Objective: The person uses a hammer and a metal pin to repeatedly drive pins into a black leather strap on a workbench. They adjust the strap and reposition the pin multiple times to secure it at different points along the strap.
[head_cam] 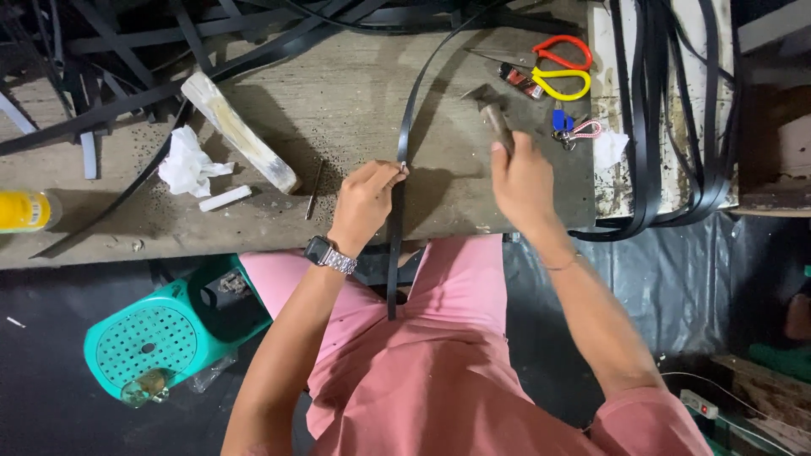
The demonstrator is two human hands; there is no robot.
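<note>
Head view: left fingers [390,173] pinch black strap [404,135] running lengthwise away; right fingers [507,152] grip hammer [492,114]

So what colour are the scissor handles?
One red, one yellow on the scissors, seen in the head view.

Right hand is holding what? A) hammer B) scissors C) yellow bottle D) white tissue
A: the right hand grips a hammer by its handle, head raised over the bench. The scissors lie untouched further back, while the left hand pinches the black strap.
</note>
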